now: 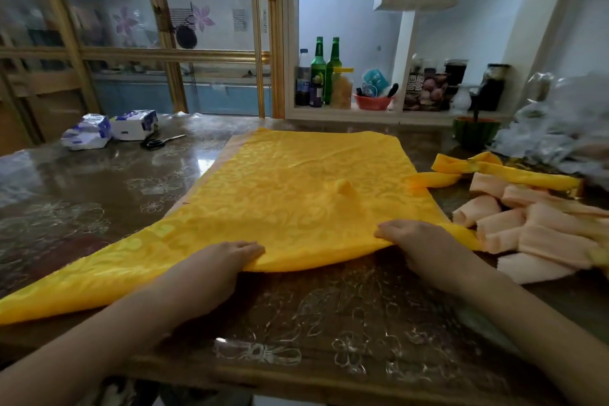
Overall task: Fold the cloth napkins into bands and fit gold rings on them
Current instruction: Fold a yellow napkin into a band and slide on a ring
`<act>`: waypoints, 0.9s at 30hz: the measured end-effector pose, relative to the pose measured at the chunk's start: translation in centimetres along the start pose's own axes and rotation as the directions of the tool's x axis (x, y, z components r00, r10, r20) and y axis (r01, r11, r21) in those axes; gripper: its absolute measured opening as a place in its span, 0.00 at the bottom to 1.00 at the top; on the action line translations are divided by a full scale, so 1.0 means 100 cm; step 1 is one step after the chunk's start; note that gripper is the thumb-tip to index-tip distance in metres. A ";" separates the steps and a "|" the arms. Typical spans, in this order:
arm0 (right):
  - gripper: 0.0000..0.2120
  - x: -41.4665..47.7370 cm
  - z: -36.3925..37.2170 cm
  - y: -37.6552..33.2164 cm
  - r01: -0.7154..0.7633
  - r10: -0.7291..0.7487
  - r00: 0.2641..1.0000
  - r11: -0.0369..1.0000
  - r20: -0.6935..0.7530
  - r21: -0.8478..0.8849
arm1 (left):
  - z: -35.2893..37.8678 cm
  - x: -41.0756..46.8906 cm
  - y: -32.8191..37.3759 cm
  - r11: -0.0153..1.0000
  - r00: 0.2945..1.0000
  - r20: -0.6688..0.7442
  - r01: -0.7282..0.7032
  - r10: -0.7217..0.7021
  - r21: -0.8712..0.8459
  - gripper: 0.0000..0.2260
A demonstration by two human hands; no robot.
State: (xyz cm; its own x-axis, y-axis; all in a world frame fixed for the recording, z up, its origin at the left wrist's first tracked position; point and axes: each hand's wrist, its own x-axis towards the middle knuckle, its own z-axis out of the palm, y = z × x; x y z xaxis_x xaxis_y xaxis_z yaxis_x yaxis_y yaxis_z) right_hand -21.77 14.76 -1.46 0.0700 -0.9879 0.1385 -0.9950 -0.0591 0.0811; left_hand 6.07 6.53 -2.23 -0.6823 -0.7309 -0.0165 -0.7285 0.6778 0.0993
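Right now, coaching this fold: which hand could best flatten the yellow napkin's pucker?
Probably the right hand: the pucker rises just beyond it; the left hand grips the napkin farther off.

Count was: 1 left hand (230, 255) & 1 right hand (418, 237); 1 yellow napkin (296, 194) spread on 1 desk (329, 323); 2 tissue packs (133, 124); 1 pr scissors (158, 142); 2 green bottles (318, 69); 1 red bowl (372, 103). Peach folded napkins (543, 234) lay piled, approx 6, exact no. unclear. Folded yellow bands (514, 175): 1 or 2.
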 end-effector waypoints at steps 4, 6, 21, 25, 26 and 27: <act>0.23 -0.031 -0.018 -0.009 0.113 -0.085 0.968 0.988 0.237 -0.107 | -0.007 -0.019 -0.017 0.955 0.958 0.286 0.065 0.021 -0.288 0.25; 0.23 -0.048 -0.027 -0.010 0.112 -0.111 0.893 0.993 0.435 0.024 | -0.015 -0.028 -0.019 0.916 0.894 0.439 0.096 0.093 -0.389 0.19; 0.17 -0.017 -0.011 0.038 -0.490 0.410 0.837 0.857 0.364 0.162 | 0.024 0.017 -0.027 0.994 0.979 0.193 0.082 -0.067 -0.071 0.58; 0.12 -0.015 -0.022 0.050 -0.471 0.385 0.874 0.823 0.297 0.317 | 0.024 0.038 -0.036 0.994 0.983 0.161 0.098 -0.088 -0.055 0.59; 0.11 -0.013 -0.019 0.052 -0.464 0.404 0.884 0.820 0.234 0.335 | 0.023 0.043 -0.036 0.993 0.982 0.157 0.111 -0.103 -0.045 0.57; 0.12 -0.011 -0.014 0.054 -0.464 0.421 0.886 0.824 0.195 0.326 | 0.021 0.047 -0.034 0.991 0.981 0.145 0.132 -0.127 -0.025 0.50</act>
State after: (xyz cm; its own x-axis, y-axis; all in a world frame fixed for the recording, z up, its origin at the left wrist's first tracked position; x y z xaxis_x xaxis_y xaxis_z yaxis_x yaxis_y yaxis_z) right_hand -27.15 15.70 0.20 -0.3710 -0.9279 -0.0359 -0.8755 0.3624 -0.3196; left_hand 5.21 1.00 -4.73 -0.5857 -0.7919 -0.1727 -0.8105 0.5732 0.1207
